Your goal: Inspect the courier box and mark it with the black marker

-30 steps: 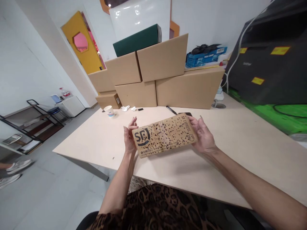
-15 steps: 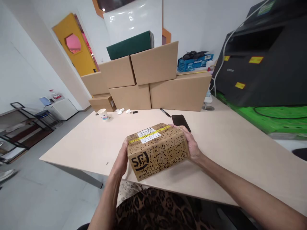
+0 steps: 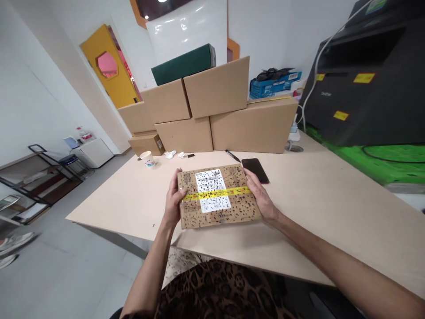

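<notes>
The underside of the package (image 3: 241,210) is hidden, print on the white label (image 3: 214,190) unreadable, the black machine (image 3: 361,102) cropped.

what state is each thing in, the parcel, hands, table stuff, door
yellow-taped brown cardboard parcel, closed, label up
left hand, gripping the parcel's left end
right hand, gripping its right end
black rectangular phone-like device, lying flat, dark
slim black pen, lying down
white paper cup, upright
white tissues, crumpled
plain brown cardboard boxes, stacked
dark green rectangular box, tilted
yellow windowed door, open

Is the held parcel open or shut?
Shut: the parcel shows a flat face, no raised flaps, and yellow tape runs across it.
</notes>
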### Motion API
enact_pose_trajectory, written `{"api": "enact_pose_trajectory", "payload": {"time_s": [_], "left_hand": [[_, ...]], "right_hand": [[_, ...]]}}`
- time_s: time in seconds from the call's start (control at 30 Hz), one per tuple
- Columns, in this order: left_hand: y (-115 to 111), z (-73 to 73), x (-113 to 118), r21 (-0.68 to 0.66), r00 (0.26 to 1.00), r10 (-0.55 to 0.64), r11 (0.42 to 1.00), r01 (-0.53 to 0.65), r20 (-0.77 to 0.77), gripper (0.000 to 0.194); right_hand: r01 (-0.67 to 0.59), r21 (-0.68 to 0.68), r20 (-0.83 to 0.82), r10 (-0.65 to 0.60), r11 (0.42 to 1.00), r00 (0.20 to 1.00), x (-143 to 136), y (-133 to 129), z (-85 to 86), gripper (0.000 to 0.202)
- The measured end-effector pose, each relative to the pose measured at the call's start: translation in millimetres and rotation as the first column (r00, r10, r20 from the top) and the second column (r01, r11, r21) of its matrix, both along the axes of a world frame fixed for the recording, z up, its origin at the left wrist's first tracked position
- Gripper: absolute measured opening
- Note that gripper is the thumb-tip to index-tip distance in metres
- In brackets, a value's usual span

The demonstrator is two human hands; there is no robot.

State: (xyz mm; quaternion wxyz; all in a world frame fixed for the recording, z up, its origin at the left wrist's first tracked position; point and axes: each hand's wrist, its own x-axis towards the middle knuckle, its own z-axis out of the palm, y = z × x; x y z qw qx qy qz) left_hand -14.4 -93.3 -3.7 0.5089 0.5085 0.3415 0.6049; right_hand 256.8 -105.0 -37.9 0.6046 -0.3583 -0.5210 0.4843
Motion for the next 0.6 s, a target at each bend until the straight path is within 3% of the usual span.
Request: {"api": "enact_pose_trajectory", "payload": {"time_s": [0.2,0.4,0.5,0.6], "left_hand": [[31,1.2,15,0.073,0.998,-0.065,0.995,0.065,0.003,0.077],[54,9.7,31,0.174,0.989,-0.147,0.975,0.138,0.037,0.067],[60,6.4,36,0.153,0.984,-0.162,0.977,0.15,0.071,0.071],[60,-4.7,39,0.124,0.973,-0.197,0.975,0.183,0.116,0.077]], "right_hand": [[0.04,-0.054,-0.104,-0.046,0.998,0.993,7,7,-1.6,0.068],[-0.035,-0.204,-0.27,-0.022,0.978,0.963,9,8,4.3,0.067],[0.006,-0.15,-0.2,-0.036,0.989,0.979,13,11,2.6,0.061],[0.138,-0.002,-0.134,-0.137,0.99,0.981,19,15,0.0,0.059]]}}
